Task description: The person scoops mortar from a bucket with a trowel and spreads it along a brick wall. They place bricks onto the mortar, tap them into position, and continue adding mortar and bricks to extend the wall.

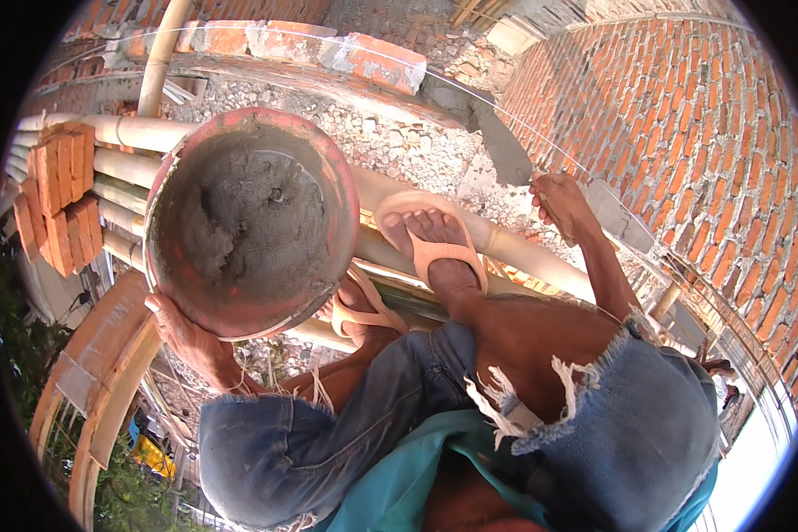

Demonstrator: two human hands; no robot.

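My left hand [195, 346] grips the lower left rim of a round, reddish mortar bucket [344, 191], its thumb up against the side and its other fingers partly hidden beneath. Wet grey mortar [266, 204] lies inside, scooped unevenly. Out to the right, my right hand [560, 206] is closed round the handle of a trowel [504, 146]. The trowel's grey blade points up and left, over the wall top beside a patch of fresh mortar [448, 99]. A row of bricks [372, 62] runs leftward from that patch.
A taut string [541, 137] crosses above the wall. My sandalled feet [434, 235] stand on bamboo poles [541, 262]. Stacked bricks [62, 199] rest on poles at the left, near a curved wooden piece [93, 381]. A large brick wall [683, 115] rises at the right.
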